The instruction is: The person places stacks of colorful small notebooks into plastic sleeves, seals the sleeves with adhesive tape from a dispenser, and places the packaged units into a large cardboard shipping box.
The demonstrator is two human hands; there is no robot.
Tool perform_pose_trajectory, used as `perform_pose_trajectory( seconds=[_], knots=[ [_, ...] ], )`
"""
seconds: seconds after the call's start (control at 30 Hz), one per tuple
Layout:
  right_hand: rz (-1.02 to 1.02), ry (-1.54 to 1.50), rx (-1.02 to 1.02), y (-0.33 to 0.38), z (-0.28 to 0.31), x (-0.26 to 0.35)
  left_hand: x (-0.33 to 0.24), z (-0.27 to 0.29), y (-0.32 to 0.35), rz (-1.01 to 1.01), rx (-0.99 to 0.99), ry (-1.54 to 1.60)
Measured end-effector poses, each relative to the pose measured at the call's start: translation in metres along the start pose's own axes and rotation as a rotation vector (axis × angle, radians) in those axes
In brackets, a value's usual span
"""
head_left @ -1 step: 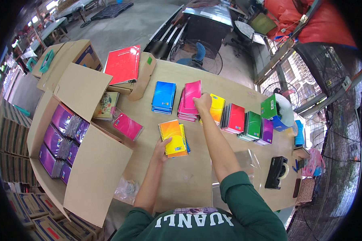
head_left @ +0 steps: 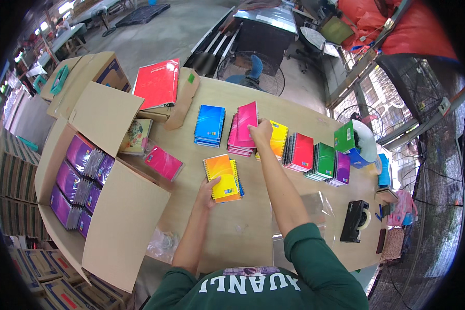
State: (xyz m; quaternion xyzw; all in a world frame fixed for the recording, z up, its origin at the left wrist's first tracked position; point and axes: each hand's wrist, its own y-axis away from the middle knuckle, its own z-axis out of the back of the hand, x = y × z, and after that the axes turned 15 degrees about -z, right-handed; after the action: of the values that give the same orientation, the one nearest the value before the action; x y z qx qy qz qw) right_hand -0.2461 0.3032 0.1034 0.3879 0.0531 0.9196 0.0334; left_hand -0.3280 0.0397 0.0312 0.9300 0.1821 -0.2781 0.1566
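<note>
Two spiral notebooks sit under the person's hands on the wooden table point(head_left: 253, 227); the right hand point(head_left: 261, 133) pinches the top edge of a pink notebook point(head_left: 246, 124), fingers closed on it, above the pink stack point(head_left: 236, 142) near the table's middle; the left hand point(head_left: 207, 194) lies flat, fingers spread, on the lower corner of an orange-yellow notebook point(head_left: 222, 177) that rests over a blue one, at seven o'clock from the pink stack. At nine o'clock from the pink stack lies a blue stack point(head_left: 210, 125); at three o'clock a yellow notebook point(head_left: 279, 138), then a red stack point(head_left: 300, 151), a green stack point(head_left: 323, 160) and a purple stack point(head_left: 341, 168) in a row. At four o'clock, near the table's edge, stands a black tape dispenser point(head_left: 355, 221). At eight o'clock a wrapped pink packet point(head_left: 163, 163) lies just beside an open cardboard box point(head_left: 108, 206) holding purple wrapped packs point(head_left: 77, 181). At eleven o'clock a large red book point(head_left: 157, 82) lies on a folded carton.
</note>
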Motion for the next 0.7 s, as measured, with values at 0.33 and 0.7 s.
perform_pose_trajectory(
  seconds=[0.33,0.7],
  knots=[
    [0.266,0.029,0.042,0.114,0.095,-0.068,0.004,-0.018,0.016,0.125,0.078,0.156],
    [0.561,0.347,-0.159,0.024,0.134,-0.182,0.043,-0.072,0.015,0.198,0.142,-0.186]
  ],
)
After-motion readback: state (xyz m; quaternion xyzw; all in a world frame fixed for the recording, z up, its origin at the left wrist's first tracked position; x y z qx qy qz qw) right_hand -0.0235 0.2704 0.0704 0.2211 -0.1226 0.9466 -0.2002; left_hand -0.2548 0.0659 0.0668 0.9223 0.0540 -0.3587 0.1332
